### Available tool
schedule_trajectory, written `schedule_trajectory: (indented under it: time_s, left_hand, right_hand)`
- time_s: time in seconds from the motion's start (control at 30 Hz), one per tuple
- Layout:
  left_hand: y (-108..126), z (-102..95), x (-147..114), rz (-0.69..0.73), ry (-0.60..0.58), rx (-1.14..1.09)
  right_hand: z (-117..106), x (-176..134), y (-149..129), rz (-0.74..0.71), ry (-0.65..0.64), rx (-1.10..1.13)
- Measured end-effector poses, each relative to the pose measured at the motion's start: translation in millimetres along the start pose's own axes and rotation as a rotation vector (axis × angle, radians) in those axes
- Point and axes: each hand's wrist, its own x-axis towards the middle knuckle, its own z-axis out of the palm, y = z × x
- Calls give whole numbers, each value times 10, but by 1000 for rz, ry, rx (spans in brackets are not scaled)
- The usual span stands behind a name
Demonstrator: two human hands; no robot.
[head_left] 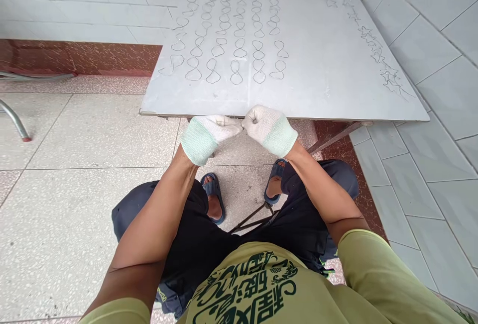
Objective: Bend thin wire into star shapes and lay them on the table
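Both hands wear white knit gloves with pale green cuffs and meet just off the near edge of the white tabletop. My left hand has its fingers pressed together, pointing right. Curled in a pinch, my right hand is right beside the left fingertips. A bit of thin wire shows at the fingertips; most of it is hidden by the gloves. Beyond them lie rows of thin wire figure-eights, flat on the tabletop. Star-shaped wire pieces line its right side.
Tiled walls border the table at the back and right. A metal chair leg stands on the speckled floor at left. Below the hands are my sandalled feet and dark thin bars between my legs.
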Motion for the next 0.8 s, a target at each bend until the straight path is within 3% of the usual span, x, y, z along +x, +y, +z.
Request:
schedule_trajectory:
  time_s: [0.17, 0.33, 0.43, 0.57, 0.8]
  left_hand:
    - [-18, 63, 13, -83, 5, -74]
    - [92, 181, -17, -121, 20, -173]
    - [133, 207, -28, -78, 1, -229]
    - [83, 184, 16, 20, -48, -279]
    - [-9, 149, 131, 138, -228, -377]
  right_hand:
    - [74, -25, 90, -67, 85, -67]
    - [-24, 13, 91, -16, 117, 40]
    - [-78, 35, 67, 32, 155, 64]
    - [-112, 32, 29, 84, 75, 129]
    - [-67, -14, -47, 97, 63, 385]
